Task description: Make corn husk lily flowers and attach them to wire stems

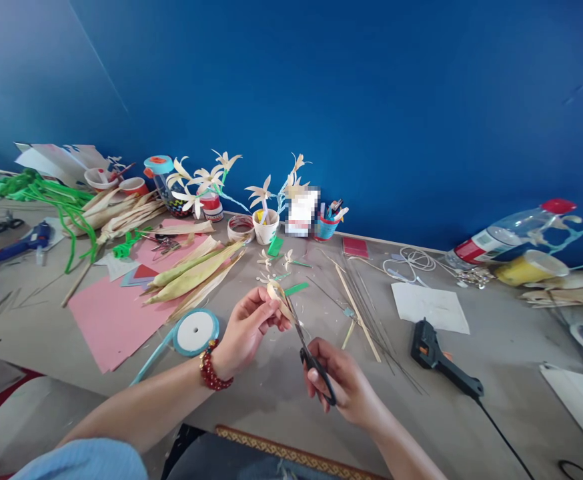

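Between the thumb and fingers of my left hand (251, 327) is a pale piece of corn husk (280, 300). My right hand (339, 380) grips black-handled scissors (316, 365), fingers in the loops. Their blades reach up to the husk's right edge; whether they are parted there I cannot make out. Just beyond lie small cut husk flowers (265, 260) and a green strip (296, 289). A roll of light blue ribbon (196, 331) rests left of my left wrist. Whole husks (191, 270) lie on pink paper (114, 317) farther left.
A black glue gun (441, 360) with its cord lies to the right, near white paper (430, 307). Thin wires (366, 303) lie right of centre. Husk flowers stand in a white cup (265, 228) by the blue wall. A plastic bottle (511, 230) leans at the right.
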Motion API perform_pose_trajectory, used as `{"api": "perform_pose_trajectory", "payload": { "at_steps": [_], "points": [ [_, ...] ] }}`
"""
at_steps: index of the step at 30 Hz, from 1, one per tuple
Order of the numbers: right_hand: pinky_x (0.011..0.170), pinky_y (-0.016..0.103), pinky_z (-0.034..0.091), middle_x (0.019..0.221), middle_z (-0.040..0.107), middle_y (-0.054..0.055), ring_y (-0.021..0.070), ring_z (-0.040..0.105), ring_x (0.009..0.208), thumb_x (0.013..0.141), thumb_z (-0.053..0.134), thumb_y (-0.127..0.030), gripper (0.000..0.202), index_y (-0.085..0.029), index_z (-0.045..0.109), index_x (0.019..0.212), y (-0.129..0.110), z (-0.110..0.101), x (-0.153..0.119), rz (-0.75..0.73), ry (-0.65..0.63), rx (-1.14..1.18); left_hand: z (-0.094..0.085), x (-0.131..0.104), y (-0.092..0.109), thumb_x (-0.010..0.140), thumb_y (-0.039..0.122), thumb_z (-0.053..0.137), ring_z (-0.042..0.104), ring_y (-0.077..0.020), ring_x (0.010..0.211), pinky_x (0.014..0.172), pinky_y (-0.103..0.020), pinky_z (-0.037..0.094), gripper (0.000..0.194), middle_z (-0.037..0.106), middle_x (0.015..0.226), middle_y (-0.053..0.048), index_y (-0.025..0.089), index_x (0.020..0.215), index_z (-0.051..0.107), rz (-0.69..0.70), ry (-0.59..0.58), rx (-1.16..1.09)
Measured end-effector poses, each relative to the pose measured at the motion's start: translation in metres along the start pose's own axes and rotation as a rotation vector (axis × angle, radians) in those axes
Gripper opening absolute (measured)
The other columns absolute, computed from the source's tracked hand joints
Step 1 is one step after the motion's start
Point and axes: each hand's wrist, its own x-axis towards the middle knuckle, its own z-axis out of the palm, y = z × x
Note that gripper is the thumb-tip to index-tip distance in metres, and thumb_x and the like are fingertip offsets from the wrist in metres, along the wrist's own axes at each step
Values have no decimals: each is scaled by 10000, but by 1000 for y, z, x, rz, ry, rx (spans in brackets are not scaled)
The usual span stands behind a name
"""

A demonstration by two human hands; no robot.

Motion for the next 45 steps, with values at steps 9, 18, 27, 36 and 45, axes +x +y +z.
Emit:
{"api": "perform_pose_trajectory", "payload": {
  "at_steps": [9,18,27,36,45],
  "points": [
    [325,147,275,512,542,-59,46,365,341,759,573,-708,514,-220,413,746,-1,-5,0,23,44,7,-1,1,2,836,280,670,592,-103,609,618,-243,455,202,632,755,-8,160,742,538,8,-7,-11],
    [508,214,398,609,559,-24,103,528,513,638,725,-647,523,-189,477,689,-21,-52,-16,126,-135,-46,-1,7,14,814,239,641,556,-123,649,639,-257,429,191,615,752,-36,161,686,521,-94,-73,-45],
    [464,184,348,633,596,-24,84,536,490,675,707,-423,325,-191,483,704,-9,-48,-14,239,-208,-83,-4,9,10,851,249,594,575,-132,674,641,-264,434,158,607,806,-45,159,732,541,-294,-153,-127],
    [467,182,319,601,585,-44,72,513,467,704,680,-477,359,-194,460,705,-7,-41,-9,193,-230,-53,0,3,3,844,259,621,587,-146,700,662,-272,453,180,617,813,-58,157,718,543,-321,-213,-138],
    [420,182,279,548,584,-54,57,418,411,701,685,-518,390,-205,452,692,-4,-41,-8,229,-237,-69,-1,2,4,890,203,554,579,-145,723,685,-273,454,136,606,809,-54,156,765,530,-311,-223,-149]
  ]
}}
